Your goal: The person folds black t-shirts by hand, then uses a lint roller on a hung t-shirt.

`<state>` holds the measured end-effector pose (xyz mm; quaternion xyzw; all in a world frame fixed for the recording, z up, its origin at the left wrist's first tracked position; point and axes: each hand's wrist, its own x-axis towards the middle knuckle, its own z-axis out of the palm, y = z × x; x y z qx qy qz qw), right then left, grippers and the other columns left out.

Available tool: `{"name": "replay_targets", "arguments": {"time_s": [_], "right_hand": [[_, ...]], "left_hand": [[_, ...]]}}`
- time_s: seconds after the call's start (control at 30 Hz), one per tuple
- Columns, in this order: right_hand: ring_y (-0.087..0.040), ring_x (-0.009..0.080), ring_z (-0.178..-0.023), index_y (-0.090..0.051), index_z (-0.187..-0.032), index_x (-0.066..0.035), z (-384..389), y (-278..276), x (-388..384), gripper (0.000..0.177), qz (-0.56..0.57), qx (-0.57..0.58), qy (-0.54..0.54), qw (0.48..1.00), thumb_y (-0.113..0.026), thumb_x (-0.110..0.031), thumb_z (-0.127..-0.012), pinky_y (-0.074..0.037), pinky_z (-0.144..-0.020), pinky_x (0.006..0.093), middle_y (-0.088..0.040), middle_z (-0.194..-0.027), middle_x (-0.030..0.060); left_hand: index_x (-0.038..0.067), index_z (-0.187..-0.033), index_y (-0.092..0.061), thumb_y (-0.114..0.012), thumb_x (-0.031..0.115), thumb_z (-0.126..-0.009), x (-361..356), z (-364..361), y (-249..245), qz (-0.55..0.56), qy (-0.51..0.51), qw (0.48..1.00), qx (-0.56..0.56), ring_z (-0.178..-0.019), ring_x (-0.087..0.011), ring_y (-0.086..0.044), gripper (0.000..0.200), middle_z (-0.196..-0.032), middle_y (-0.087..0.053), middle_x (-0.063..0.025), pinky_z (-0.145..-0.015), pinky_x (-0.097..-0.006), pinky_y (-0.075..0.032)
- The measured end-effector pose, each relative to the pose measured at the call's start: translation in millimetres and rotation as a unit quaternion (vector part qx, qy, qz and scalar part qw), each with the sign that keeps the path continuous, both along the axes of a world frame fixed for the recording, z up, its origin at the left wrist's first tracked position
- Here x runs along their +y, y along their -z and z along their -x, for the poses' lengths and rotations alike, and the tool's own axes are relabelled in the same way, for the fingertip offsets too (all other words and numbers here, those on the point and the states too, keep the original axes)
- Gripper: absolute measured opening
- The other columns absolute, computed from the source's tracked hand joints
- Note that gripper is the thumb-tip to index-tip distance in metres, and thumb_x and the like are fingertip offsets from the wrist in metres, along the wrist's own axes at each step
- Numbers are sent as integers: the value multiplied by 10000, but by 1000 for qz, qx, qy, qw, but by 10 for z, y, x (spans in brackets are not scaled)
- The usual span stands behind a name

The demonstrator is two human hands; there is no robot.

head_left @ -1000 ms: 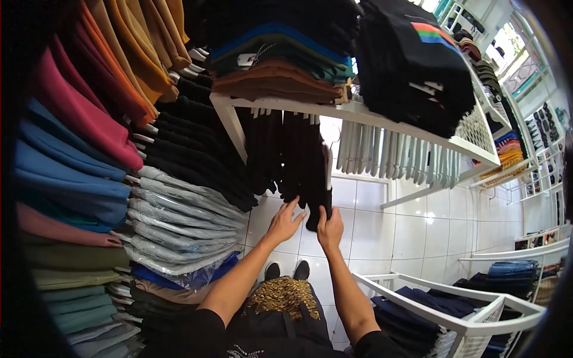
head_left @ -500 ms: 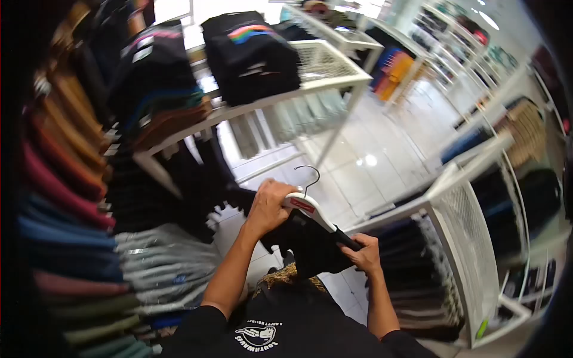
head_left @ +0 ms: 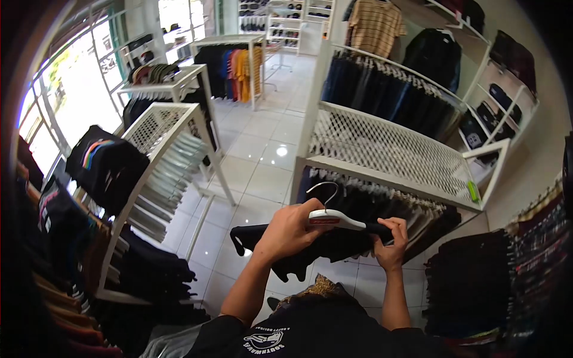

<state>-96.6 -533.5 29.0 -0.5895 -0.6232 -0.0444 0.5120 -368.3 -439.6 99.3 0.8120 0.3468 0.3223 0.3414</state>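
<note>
A white clothes hanger [head_left: 338, 218] with a red label and a metal hook is held up in front of my body. My left hand [head_left: 290, 234] is closed around it, just left of the hook. A black garment [head_left: 337, 246] hangs on it, its left part spreading out past my left wrist. At the hanger's right end, my right hand [head_left: 391, 243] pinches the garment's shoulder, thumb and fingers closed on the cloth. The lower part of the garment is partly hidden by my left hand and forearm.
Ahead stands a white mesh-topped rack [head_left: 382, 149] with clothes hanging below. On the left, another white rack [head_left: 161, 122] carries folded black shirts [head_left: 107, 167]. Dark clothes [head_left: 468, 283] hang at the right. Tiled floor [head_left: 256, 161] runs between the racks.
My view has swung to the right, bringing the mesh-topped rack in front of me. Both hands keep hold of the hanger and garment, which now sit more level.
</note>
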Motion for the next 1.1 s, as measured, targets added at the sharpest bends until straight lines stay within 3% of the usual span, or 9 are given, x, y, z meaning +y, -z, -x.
{"name": "replay_targets", "arguments": {"time_s": [0.33, 0.47, 0.6, 0.67, 0.8, 0.87, 0.93, 1.0, 1.1], "right_hand": [[-582, 327, -1142, -687, -1231, -64, -1583, 92, -381, 526, -55, 21, 95, 994, -855, -96, -733, -470, -996, 429, -572, -1220, 151], [-559, 337, -1228, -677, -1264, -58, -2496, 159, -501, 594, -68, 5, 158, 985, -897, -158, -721, -443, -1050, 430, -570, -1310, 157], [-581, 330, -1191, -682, -1246, -37, -3380, 202, -583, 422, -75, 26, 167, 983, -798, -190, -871, -444, -1034, 422, -607, -1256, 157], [-601, 331, -1146, -696, -1194, -20, -3794, 198, -564, 308, -80, 37, 188, 978, -731, -163, -923, -456, -1004, 415, -639, -1179, 159], [-602, 340, -1126, -687, -1155, -17, -4714, 165, -283, 275, -72, 33, 212, 974, -714, -169, -927, -462, -990, 425, -639, -1172, 164], [-591, 338, -1134, -673, -1195, -45, -5145, 187, -91, 324, -42, -79, 268, 959, -715, -214, -923, -459, -979, 444, -623, -1202, 159], [-569, 357, -1161, -621, -1302, -84, -5495, 313, 125, 423, 25, -134, 309, 941, -686, -292, -939, -445, -975, 489, -598, -1233, 166], [-559, 370, -1172, -584, -1350, -97, -5643, 440, 291, 461, 107, -134, 334, 927, -662, -320, -954, -436, -980, 507, -587, -1246, 176], [-540, 394, -1196, -509, -1432, -114, -5748, 509, 404, 526, 215, -146, 344, 902, -623, -352, -977, -421, -986, 540, -573, -1268, 196]], "left_hand": [[47, -1099, -616, -785, 224, -866, -189, -1747, -199, -50, 120, 990, -52, -880, -388, -713, 338, -939, -728, -180, -746, -410, -559], [30, -1085, -638, -780, 218, -882, -254, -2705, -165, -16, 64, 997, -29, -883, -359, -740, 311, -898, -736, -187, -754, -387, -570], [-15, -1075, -665, -776, 261, -904, -211, -3540, 2, 14, 23, 999, -34, -895, -264, -751, 343, -893, -747, -188, -786, -351, -564], [18, -1017, -675, -741, 390, -905, -290, -3856, -93, -11, -13, 999, -27, -860, -396, -716, 394, -850, -729, -200, -744, -432, -549], [-5, -940, -639, -726, 424, -921, -306, -4243, -62, 9, -41, 999, -6, -829, -391, -715, 438, -838, -722, -208, -725, -419, -535], [-14, -933, -644, -727, 419, -923, -306, -4380, -55, 32, -48, 998, 2, -821, -394, -713, 441, -825, -716, -213, -724, -419, -534], [-35, -955, -662, -714, 400, -943, -285, -4454, -4, 64, -54, 996, 2, -776, -293, -730, 438, -811, -720, -198, -718, -387, -536], [-25, -980, -672, -701, 325, -982, -288, -4507, 8, 97, -51, 994, -9, -668, -73, -556, 351, -744, -638, -19, -602, -256, -454], [-8, -985, -677, -695, 312, -986, -278, -4491, 126, 93, -62, 992, -58, -642, -51, -539, 320, -716, -615, 1, -575, -234, -432]]}}
